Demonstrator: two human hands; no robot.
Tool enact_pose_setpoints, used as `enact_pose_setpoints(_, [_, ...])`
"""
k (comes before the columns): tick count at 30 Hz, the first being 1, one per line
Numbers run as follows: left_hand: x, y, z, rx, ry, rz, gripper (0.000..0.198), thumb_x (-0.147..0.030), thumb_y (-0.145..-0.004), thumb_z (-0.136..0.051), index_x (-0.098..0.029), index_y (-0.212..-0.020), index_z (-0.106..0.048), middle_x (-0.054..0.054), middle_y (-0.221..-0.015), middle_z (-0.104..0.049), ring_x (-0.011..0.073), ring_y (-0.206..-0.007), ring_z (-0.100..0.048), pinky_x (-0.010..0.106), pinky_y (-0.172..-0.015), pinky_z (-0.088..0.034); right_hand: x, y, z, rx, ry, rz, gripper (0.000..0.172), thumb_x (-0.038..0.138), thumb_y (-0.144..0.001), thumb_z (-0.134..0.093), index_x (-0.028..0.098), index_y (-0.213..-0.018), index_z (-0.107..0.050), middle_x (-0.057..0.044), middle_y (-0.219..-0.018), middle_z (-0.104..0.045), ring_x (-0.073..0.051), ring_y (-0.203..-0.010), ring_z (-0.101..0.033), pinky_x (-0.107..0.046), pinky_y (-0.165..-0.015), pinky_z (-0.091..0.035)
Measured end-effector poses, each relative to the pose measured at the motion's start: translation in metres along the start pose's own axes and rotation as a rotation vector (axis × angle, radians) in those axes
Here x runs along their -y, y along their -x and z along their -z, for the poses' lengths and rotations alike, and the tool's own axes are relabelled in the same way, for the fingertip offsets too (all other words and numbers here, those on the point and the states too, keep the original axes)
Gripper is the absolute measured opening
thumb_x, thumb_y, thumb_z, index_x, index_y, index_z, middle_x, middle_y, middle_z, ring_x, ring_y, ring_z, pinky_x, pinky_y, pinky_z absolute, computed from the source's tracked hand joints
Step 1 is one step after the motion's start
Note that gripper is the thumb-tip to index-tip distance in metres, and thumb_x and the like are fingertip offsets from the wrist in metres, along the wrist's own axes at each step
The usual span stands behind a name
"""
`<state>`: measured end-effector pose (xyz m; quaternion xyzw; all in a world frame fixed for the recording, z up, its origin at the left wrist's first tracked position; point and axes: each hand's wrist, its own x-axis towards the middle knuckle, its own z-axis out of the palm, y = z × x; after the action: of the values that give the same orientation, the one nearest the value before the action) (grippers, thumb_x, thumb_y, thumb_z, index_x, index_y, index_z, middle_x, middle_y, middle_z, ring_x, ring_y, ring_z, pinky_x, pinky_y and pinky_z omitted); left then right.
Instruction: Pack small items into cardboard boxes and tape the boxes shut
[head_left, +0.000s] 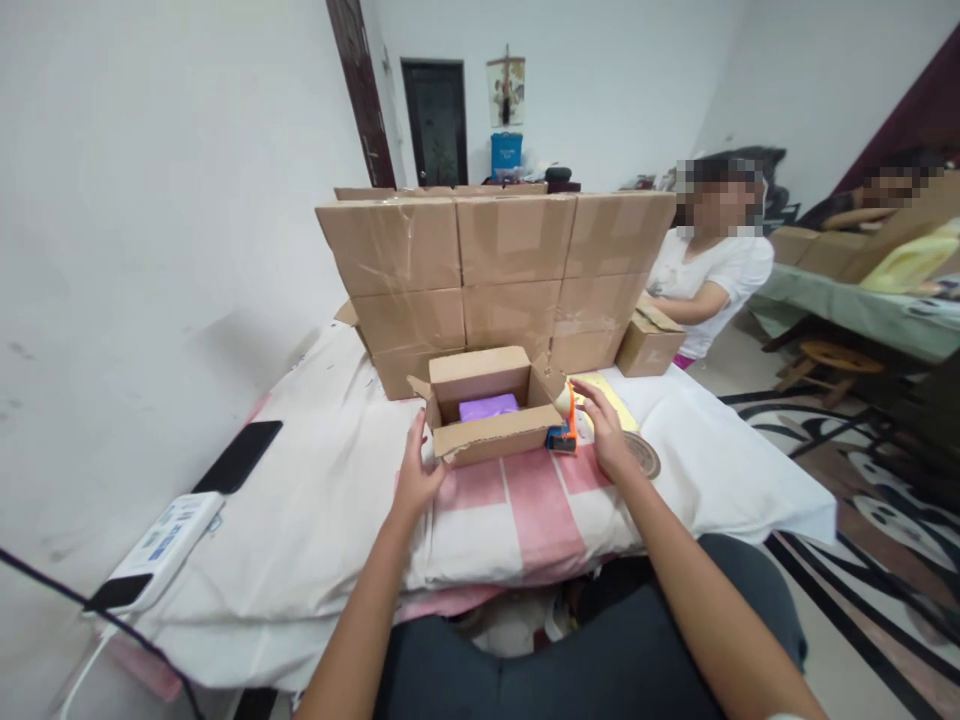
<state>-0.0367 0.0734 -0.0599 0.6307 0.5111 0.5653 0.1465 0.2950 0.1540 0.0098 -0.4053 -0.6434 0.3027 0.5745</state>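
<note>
We see a small open box (491, 436) on the white cloth (315, 480), right in front of a wall of shut boxes (510, 270). The box is brown with its flaps up, and a purple packet (489, 406) lies inside. The left hand (416, 470) is spread open against the near left corner, most likely to stop the box from sliding. The right hand (606, 430) is loose and open too, with its fingers just touching the orange tape tool (566, 425) beside the box, not wrapped around it.
</note>
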Motion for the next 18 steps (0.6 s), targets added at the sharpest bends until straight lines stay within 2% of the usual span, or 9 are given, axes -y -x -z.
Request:
enact_pose_setpoints(3, [-0.014, -0.016, -0.008, 0.038, 0.008, -0.014, 0.091, -0.044, -0.086, -0.071, -0.031, -0.16, -0.019, 0.013, -0.167, -0.025, 0.0316, -0.154, -0.025, 0.051, -0.122, -0.029, -0.014, -0.002, -0.011, 0.213, -0.08, -0.077, 0.054, 0.058, -0.099, -0.039, 0.03, -0.142, -0.057, -0.004, -0.153, -0.051, -0.027, -0.145, -0.042, -0.051, -0.123, -0.028])
enact_pose_setpoints(5, [-0.023, -0.022, -0.01, 0.02, -0.021, -0.022, 0.09, -0.046, -0.087, -0.07, -0.03, -0.16, -0.02, 0.014, -0.166, -0.028, 0.0311, -0.153, -0.028, 0.051, -0.122, -0.029, -0.012, -0.002, -0.02, 0.302, -0.09, -0.036, 0.058, 0.062, -0.1, -0.034, 0.032, -0.146, -0.052, -0.001, -0.159, -0.045, -0.025, -0.151, -0.034, -0.049, -0.127, -0.02])
enact_pose_setpoints(7, [-0.03, -0.023, -0.007, -0.028, -0.084, -0.083, 0.084, -0.05, -0.087, -0.068, -0.028, -0.157, -0.028, 0.016, -0.163, -0.033, 0.0323, -0.15, -0.033, 0.053, -0.121, -0.032, -0.006, 0.001, -0.025, 0.338, -0.085, 0.022, 0.06, 0.064, -0.1, -0.028, 0.033, -0.147, -0.052, 0.0, -0.16, -0.042, -0.023, -0.152, -0.031, -0.047, -0.128, -0.017])
enact_pose_setpoints(10, [-0.041, -0.015, 0.006, -0.034, -0.16, -0.215, 0.081, -0.061, -0.084, -0.067, -0.024, -0.151, -0.04, 0.018, -0.159, -0.039, 0.0365, -0.146, -0.037, 0.056, -0.117, -0.034, 0.006, 0.011, -0.024, 0.356, -0.028, 0.107, 0.063, 0.065, -0.101, -0.024, 0.032, -0.144, -0.056, -0.002, -0.158, -0.045, -0.024, -0.15, -0.035, -0.049, -0.128, -0.019])
enact_pose_setpoints(14, [-0.055, 0.003, 0.022, -0.013, -0.201, -0.177, 0.085, -0.065, -0.084, -0.064, -0.023, -0.153, -0.037, 0.019, -0.153, -0.044, 0.0355, -0.136, -0.047, 0.053, -0.108, -0.043, 0.017, 0.023, -0.019, 0.408, 0.032, 0.23, 0.064, 0.063, -0.102, -0.021, 0.031, -0.146, -0.053, -0.004, -0.157, -0.047, -0.026, -0.148, -0.038, -0.051, -0.125, -0.022])
enact_pose_setpoints(18, [-0.062, 0.016, 0.026, -0.014, -0.231, -0.199, 0.085, -0.068, -0.083, -0.062, -0.022, -0.151, -0.039, 0.017, -0.138, -0.057, 0.0341, -0.127, -0.053, 0.05, -0.103, -0.046, 0.023, 0.028, -0.019, 0.437, 0.024, 0.272, 0.065, 0.061, -0.103, -0.015, 0.033, -0.142, -0.058, -0.005, -0.141, -0.062, -0.029, -0.133, -0.053, -0.056, -0.12, -0.028])
